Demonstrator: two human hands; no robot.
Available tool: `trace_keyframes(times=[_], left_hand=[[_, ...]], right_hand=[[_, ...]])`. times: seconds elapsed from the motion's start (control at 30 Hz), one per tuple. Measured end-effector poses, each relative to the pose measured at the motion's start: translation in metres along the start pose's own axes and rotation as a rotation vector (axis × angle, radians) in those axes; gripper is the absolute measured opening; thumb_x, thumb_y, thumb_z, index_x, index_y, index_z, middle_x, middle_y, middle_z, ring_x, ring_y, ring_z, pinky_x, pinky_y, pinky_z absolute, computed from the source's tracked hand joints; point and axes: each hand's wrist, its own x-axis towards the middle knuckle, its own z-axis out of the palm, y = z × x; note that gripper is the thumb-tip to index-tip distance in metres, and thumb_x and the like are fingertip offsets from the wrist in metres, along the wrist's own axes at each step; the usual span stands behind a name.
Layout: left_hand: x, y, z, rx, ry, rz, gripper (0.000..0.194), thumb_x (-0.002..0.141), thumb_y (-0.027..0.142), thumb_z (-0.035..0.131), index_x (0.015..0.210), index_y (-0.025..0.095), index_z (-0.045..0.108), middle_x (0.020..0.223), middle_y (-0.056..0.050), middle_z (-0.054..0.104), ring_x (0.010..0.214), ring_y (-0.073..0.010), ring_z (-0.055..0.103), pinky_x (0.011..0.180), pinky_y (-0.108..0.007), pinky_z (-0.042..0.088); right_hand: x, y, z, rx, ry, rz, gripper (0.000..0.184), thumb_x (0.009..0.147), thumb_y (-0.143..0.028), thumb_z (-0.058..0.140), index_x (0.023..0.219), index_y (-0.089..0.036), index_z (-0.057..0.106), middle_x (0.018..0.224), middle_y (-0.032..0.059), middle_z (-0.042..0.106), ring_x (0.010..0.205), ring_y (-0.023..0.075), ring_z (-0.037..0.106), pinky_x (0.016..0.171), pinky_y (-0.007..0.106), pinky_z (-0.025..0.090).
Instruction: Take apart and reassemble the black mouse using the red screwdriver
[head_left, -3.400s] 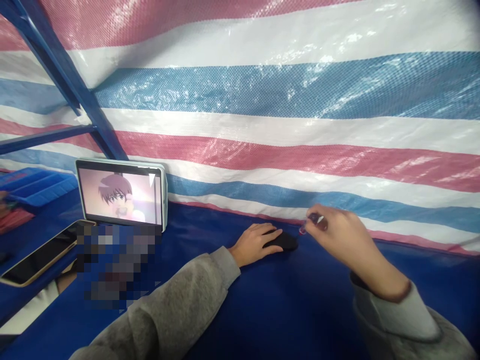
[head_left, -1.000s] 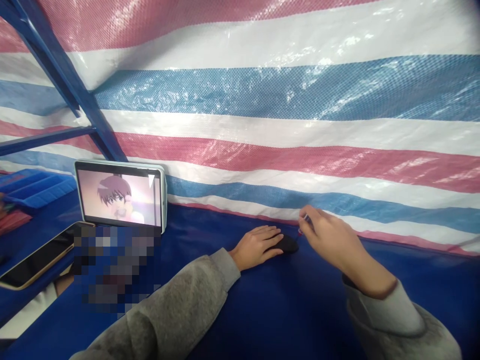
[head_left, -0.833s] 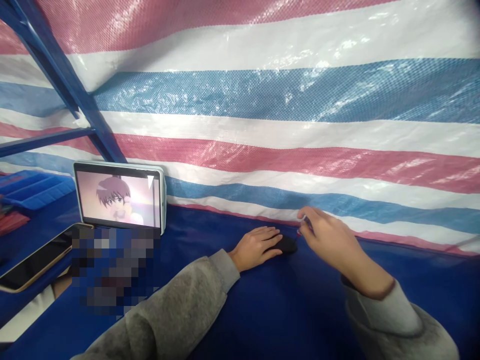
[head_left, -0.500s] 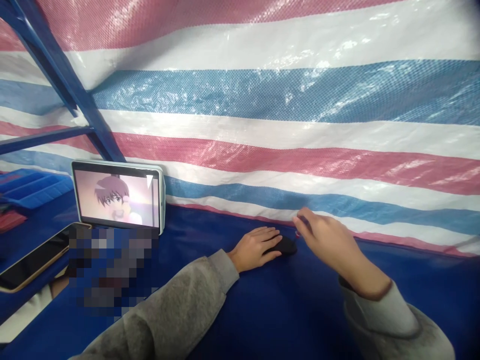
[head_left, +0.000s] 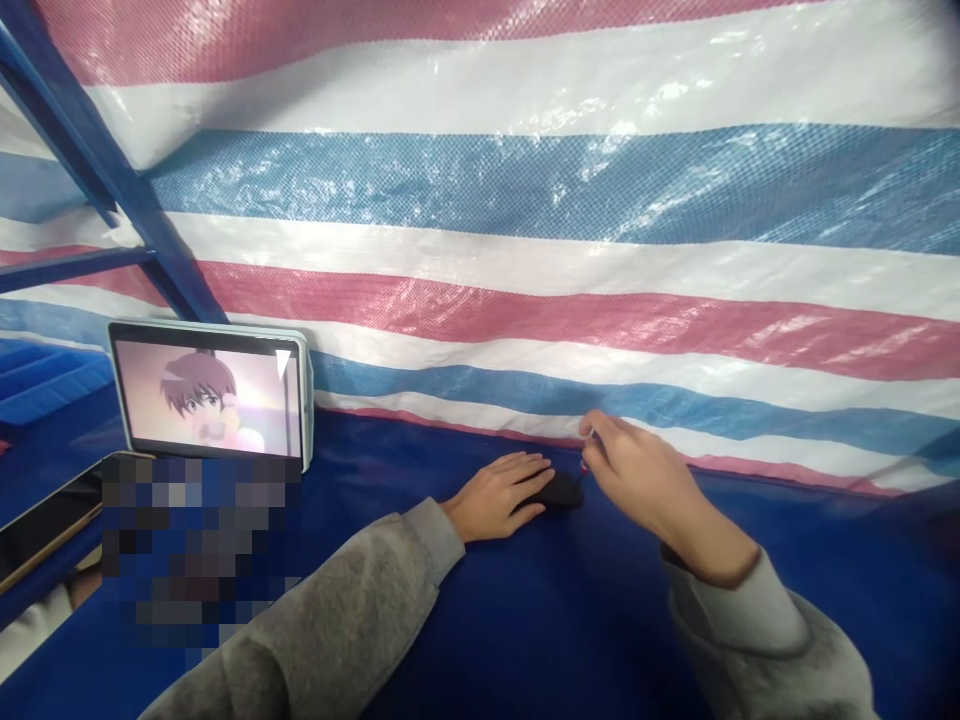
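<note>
A smooth black computer mouse (head_left: 561, 490) lies on the dark blue table covering, its left part hidden by my left hand (head_left: 501, 498). That hand holds it down, fingers stretched over the far side and thumb along the near side. At its right end, my right hand (head_left: 637, 480) is closed in a pinch around a small thin screwdriver (head_left: 584, 466) with a reddish part. The tool slants down to the mouse's right end; whether its tip touches cannot be made out. Most of the handle is hidden by my fingers.
A tablet (head_left: 214, 395) showing a cartoon stands at the left, with a phone (head_left: 56, 515) in front. Blue trays (head_left: 52, 380) sit behind them. A blue metal frame (head_left: 112, 170) and a striped plastic sheet (head_left: 525, 190) bound the far side. A blurred patch covers part of the table.
The view has turned slightly right, so things sit farther left. My right fingers have shifted and more of the screwdriver shows. My left hand stays on the mouse.
</note>
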Motion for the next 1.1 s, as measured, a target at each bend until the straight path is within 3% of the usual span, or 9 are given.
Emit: trace_keyframes(times=[0.17, 0.3, 0.5, 0.73, 0.93, 1.1], left_hand=[[-0.0001, 0.0017, -0.0015, -0.008, -0.039, 0.028, 0.053, 0.094, 0.023, 0.05, 0.145, 0.014, 0.039, 0.149, -0.013, 0.044, 0.141, -0.0246, 0.038, 0.119, -0.046, 0.03], [-0.0009, 0.0019, -0.0016, -0.018, -0.046, 0.023, 0.053, 0.095, 0.023, 0.048, 0.146, 0.015, 0.037, 0.15, -0.013, 0.042, 0.142, -0.0248, 0.036, 0.119, -0.046, 0.03], [-0.0011, 0.0014, -0.0014, -0.032, -0.055, 0.001, 0.052, 0.095, 0.023, 0.048, 0.146, 0.016, 0.038, 0.149, -0.013, 0.043, 0.14, -0.0251, 0.038, 0.118, -0.047, 0.032], [-0.0013, 0.0016, -0.0017, -0.035, -0.051, 0.01, 0.052, 0.096, 0.024, 0.048, 0.146, 0.017, 0.038, 0.149, -0.013, 0.043, 0.141, -0.0255, 0.037, 0.117, -0.047, 0.032], [-0.0008, 0.0019, -0.0023, -0.033, -0.06, -0.002, 0.051, 0.096, 0.025, 0.048, 0.146, 0.016, 0.039, 0.149, -0.013, 0.044, 0.14, -0.025, 0.038, 0.118, -0.045, 0.032], [-0.0004, 0.0019, -0.0025, -0.024, -0.057, 0.004, 0.051, 0.097, 0.026, 0.049, 0.146, 0.017, 0.038, 0.149, -0.013, 0.044, 0.14, -0.0261, 0.039, 0.117, -0.047, 0.033]], right_hand=[[-0.0004, 0.0038, 0.0015, -0.021, -0.008, 0.006, 0.022, 0.097, -0.031, 0.039, 0.092, -0.022, 0.058, 0.076, 0.0026, 0.071, 0.067, 0.019, 0.063, 0.056, 0.028, 0.027], [-0.0011, 0.0015, 0.0, -0.058, -0.014, 0.041, 0.029, 0.098, -0.042, 0.038, 0.095, -0.022, 0.06, 0.069, 0.0036, 0.069, 0.063, 0.0208, 0.063, 0.056, 0.029, 0.027], [-0.001, 0.0, -0.0007, -0.005, 0.04, 0.002, 0.015, 0.091, -0.021, 0.043, 0.095, -0.021, 0.058, 0.089, 0.0032, 0.07, 0.072, 0.0188, 0.063, 0.059, 0.029, 0.03], [-0.0003, 0.0013, 0.001, -0.04, -0.016, 0.034, 0.029, 0.099, -0.04, 0.036, 0.097, -0.022, 0.059, 0.07, 0.0037, 0.069, 0.064, 0.0207, 0.063, 0.055, 0.029, 0.025], [-0.0013, 0.0014, -0.0007, -0.007, 0.019, 0.002, 0.017, 0.092, -0.022, 0.041, 0.096, -0.021, 0.057, 0.087, 0.004, 0.071, 0.071, 0.0194, 0.064, 0.057, 0.029, 0.028], [-0.0009, 0.0054, 0.0014, -0.024, 0.007, 0.013, 0.027, 0.097, -0.037, 0.039, 0.088, -0.022, 0.059, 0.068, 0.0034, 0.069, 0.063, 0.0201, 0.063, 0.055, 0.029, 0.026]])
